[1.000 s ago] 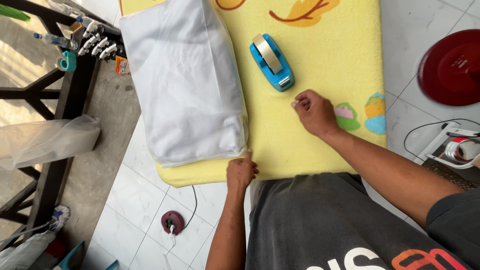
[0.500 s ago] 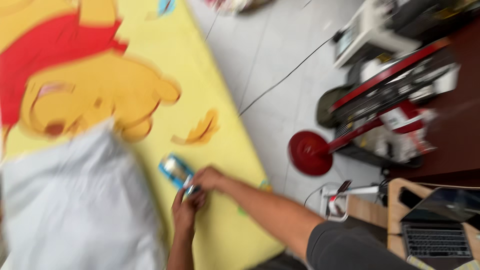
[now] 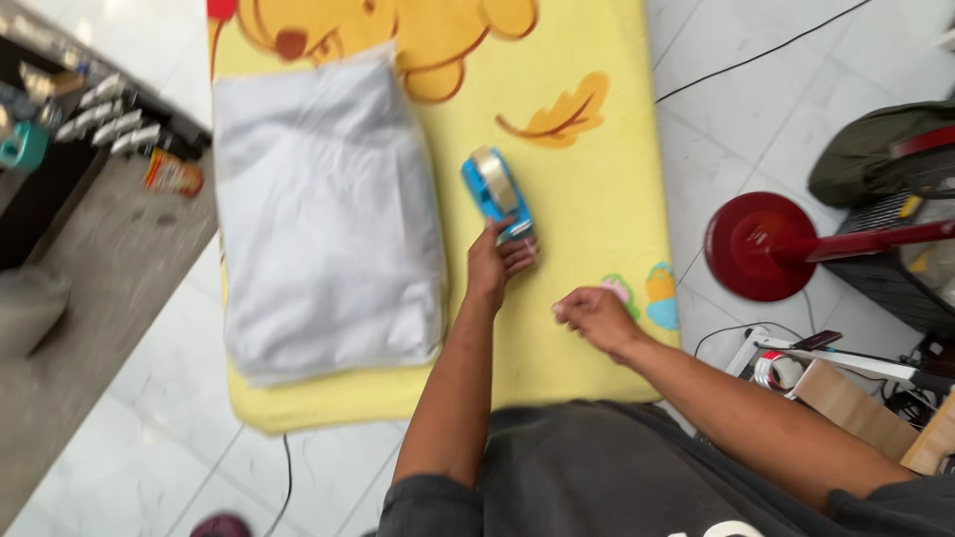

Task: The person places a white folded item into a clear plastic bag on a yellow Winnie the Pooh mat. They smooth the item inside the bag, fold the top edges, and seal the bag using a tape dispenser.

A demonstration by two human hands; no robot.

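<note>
Head view: soft yellow padded counter (image 3: 587,179) with cartoon print carries a smooth white plastic-wrapped bundle (image 3: 323,214) — beside it a blue tape dispenser (image 3: 495,194). Left hand (image 3: 494,264), arm outstretched, fingers touch the dispenser's near end; right hand (image 3: 594,316) rests loosely curled — empty.

Even daylight is filling the scene, bright and soft, with no hard glare. The yellow mat (image 3: 587,189) is showing strong colour, and the white package (image 3: 323,214) is looking slightly washed out. Shadows are staying faint. Slight motion blur is softening both hands and the frame's left edge.
</note>
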